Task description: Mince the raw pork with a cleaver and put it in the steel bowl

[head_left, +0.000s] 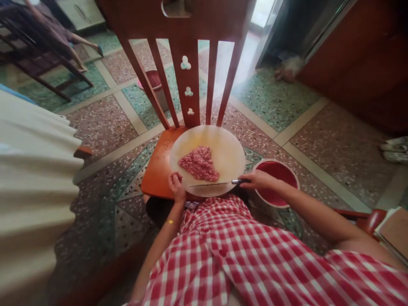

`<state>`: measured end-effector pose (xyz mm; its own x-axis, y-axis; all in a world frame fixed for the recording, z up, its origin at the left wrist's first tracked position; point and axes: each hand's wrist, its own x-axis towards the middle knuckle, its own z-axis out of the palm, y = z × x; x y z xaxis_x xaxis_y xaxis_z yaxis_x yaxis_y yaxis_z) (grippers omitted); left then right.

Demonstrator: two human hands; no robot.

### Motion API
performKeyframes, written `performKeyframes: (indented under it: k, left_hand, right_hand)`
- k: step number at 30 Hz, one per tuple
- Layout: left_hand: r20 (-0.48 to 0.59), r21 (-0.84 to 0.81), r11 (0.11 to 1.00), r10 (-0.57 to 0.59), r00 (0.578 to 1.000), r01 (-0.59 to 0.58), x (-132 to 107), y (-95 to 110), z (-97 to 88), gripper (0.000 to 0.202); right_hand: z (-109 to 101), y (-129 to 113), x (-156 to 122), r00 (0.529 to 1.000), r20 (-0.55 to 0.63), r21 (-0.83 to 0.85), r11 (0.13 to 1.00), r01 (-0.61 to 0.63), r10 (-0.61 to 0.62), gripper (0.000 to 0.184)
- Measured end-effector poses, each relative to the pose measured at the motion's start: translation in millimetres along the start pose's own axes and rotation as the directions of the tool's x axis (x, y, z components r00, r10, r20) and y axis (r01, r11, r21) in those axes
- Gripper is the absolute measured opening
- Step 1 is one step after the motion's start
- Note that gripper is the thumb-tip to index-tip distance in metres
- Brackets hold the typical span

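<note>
Chopping the meat [199, 163] seems in hand; another stroke would call for the left hand [177, 187] kept clear. The meat lies crumbly and ragged-edged on the round, pale board [229, 148]. The right hand [259, 179] grips the knife [212, 184] by its dark handle. The left curls at the rim, perhaps pinching meat; I can't tell.
</note>
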<state>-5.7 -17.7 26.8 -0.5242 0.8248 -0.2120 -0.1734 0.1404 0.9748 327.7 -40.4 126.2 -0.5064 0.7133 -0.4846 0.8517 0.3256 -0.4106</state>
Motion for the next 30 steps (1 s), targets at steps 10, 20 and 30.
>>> performKeyframes:
  k: [10, 20, 30]
  left_hand:
    - [0.024, 0.072, 0.995, 0.067, 0.997, -0.068, 0.2, 4.6, -3.9, 0.029]
    - [0.157, 0.134, 0.987, 0.062, 0.986, -0.084, -1.1, -11.9, 9.3, 0.025]
    - [0.203, 0.225, 0.964, 0.096, 0.974, -0.142, -1.3, -15.1, 11.6, 0.022]
  right_hand:
    - [-21.0, 27.6, 58.3, 0.969, -0.231, -0.203, 0.978, 0.042, -0.090, 0.036]
    - [-7.9, -10.7, 57.6, 0.938, -0.274, 0.252, 0.957, -0.144, 0.214, 0.033]
    - [-42.9, -99.6, 25.9, 0.651, -0.723, 0.293, 0.956, -0.015, 0.232, 0.055]
